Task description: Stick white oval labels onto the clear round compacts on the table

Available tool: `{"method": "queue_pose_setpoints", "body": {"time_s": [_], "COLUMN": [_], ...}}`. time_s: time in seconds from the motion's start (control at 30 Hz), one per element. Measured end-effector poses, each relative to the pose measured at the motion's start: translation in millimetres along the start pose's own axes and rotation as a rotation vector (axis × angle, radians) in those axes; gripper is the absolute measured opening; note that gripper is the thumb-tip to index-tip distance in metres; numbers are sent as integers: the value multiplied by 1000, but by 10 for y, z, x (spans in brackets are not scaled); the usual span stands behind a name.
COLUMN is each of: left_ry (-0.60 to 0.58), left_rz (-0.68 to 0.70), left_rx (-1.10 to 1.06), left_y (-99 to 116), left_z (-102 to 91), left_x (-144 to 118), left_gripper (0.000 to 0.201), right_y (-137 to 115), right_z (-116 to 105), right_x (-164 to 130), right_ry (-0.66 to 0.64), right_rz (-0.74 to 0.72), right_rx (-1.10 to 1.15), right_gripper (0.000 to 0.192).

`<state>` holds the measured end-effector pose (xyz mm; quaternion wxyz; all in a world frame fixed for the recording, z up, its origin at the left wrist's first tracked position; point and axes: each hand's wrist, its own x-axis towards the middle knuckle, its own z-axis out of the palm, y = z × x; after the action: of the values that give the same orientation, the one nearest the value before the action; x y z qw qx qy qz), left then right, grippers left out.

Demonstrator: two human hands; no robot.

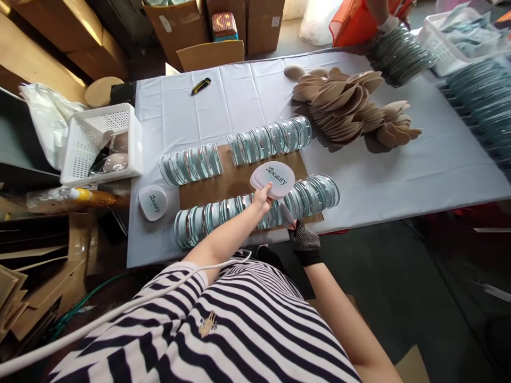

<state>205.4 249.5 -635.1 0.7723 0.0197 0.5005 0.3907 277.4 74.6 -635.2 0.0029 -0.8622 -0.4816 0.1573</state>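
My bare left hand [262, 199] grips a stack of white oval cards [275, 178] printed "beauty", thumb on top. My right hand [304, 237], in a dark dotted fingerless glove, pinches a single card [286, 215] at the edge of the near row of clear-wrapped discs [217, 218]. These discs stand on edge, packed side by side on a brown cardboard sheet [207, 189]. Behind them runs a far row of similar discs [269, 140], with a gap partway along. Another stack of the oval cards [153, 203] lies at the table's left.
Brown oval pieces [343, 106] are heaped at the back right. A box cutter [200, 86] lies at the back. A white basket [101, 143] stands left. Another person's hand [388, 24] touches wrapped discs [401, 56] at the far right. A white cable [131, 303] crosses my front.
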Motion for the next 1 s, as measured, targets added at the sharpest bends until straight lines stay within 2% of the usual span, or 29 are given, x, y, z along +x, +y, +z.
{"method": "queue_pose_setpoints", "body": {"time_s": [0.1,0.17,0.3,0.4,0.57,0.77,0.9,1.0], "left_ry": [-14,-20,-11,4,-22,-52,-64,-73], "left_rz": [1,1,-10,-15,-26,-7,-2,-1], "left_rx": [-13,-19,-34,-51,-18,-29,-15,-2], "left_y": [-7,-14,-16,-11,-19,-32,-33,-35], "left_z": [-10,-23,-39,-41,-55,-70,-86,-101], "left_x": [3,14,34,34,38,49,47,51], "left_gripper": [41,40,42,46,42,48,44,43], "right_y": [91,104,83,128,160,9,-69,-86], "right_z": [44,80,117,101,54,145,255,229], "right_x": [1,83,319,331,211,439,398,349], "right_ry": [175,219,167,167,122,44,-20,-115], "right_rz": [-57,-114,-177,-229,-110,25,42,63], "right_rx": [54,68,64,139,223,322,267,227], "right_gripper": [36,38,37,36,34,26,26,27]}}
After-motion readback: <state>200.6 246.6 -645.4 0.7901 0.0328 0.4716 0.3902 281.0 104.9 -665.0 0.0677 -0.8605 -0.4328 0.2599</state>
